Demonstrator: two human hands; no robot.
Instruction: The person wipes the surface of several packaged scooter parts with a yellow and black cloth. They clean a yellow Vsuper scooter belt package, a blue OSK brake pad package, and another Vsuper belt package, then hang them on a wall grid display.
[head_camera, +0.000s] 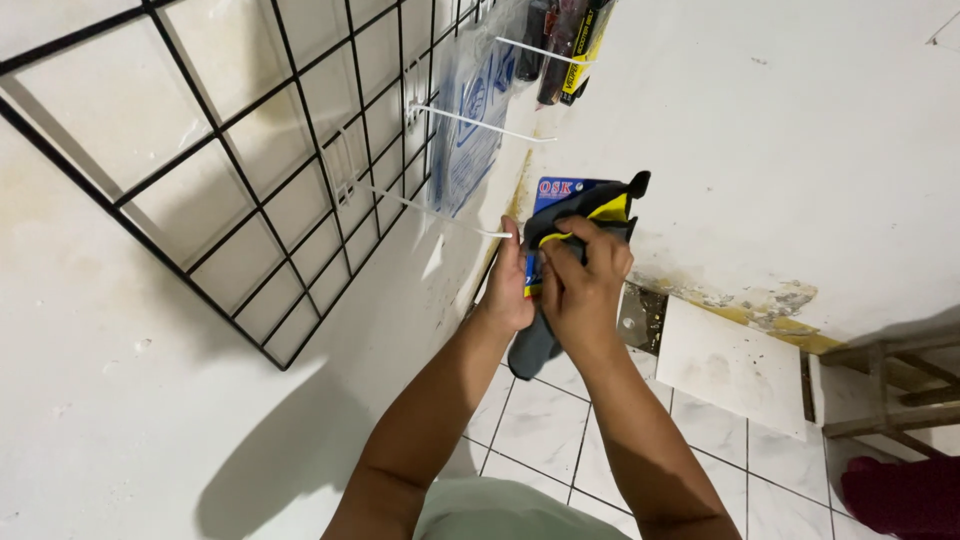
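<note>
Both my hands hold a packaged pair of dark grey and yellow gloves (590, 212) with a blue header card, raised in front of the wall corner. My right hand (582, 282) grips the front of the pack, fingers curled over the yellow part. My left hand (507, 285) holds its left edge, right by the tip of a white hook (440, 216) that sticks out from the black wire grid panel (250, 190) on the left wall. The gloves' lower end hangs down behind my right hand.
Two more white hooks (480, 122) jut from the grid higher up; one carries clear bags with blue print (470, 120), another dark packaged items (565, 45). Below is a white tiled floor (545, 420), a loose white tile (730, 365) leaning on the wall, wooden slats (890, 385) at right.
</note>
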